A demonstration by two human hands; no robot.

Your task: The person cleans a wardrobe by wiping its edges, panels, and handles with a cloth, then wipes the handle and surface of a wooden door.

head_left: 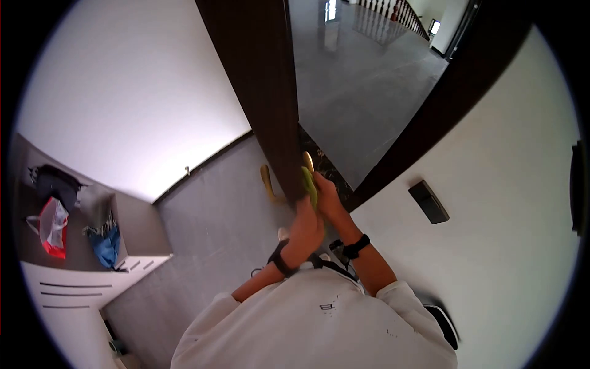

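A dark brown door point(261, 80) stands ajar, its narrow edge toward me. My right hand point(328, 195) is closed on a green cloth point(309, 187) and presses it to the door by the handle. Just below, my left hand point(305, 229) touches the lower visible part of the door edge, close to the cloth. Its fingers are smeared by motion, so their grip is unclear. Gold-coloured lever handles show on both sides of the door, the left handle point(266, 179) fully and the right handle point(308, 161) partly behind the cloth.
The dark door frame point(430, 111) runs along the right, past a dark stone threshold point(319, 154). At left, a cabinet point(141, 230) holds bags, including a red and white bag point(54, 227). A door stop point(187, 170) sticks out low on the white wall. A dark panel point(429, 202) is on the right wall.
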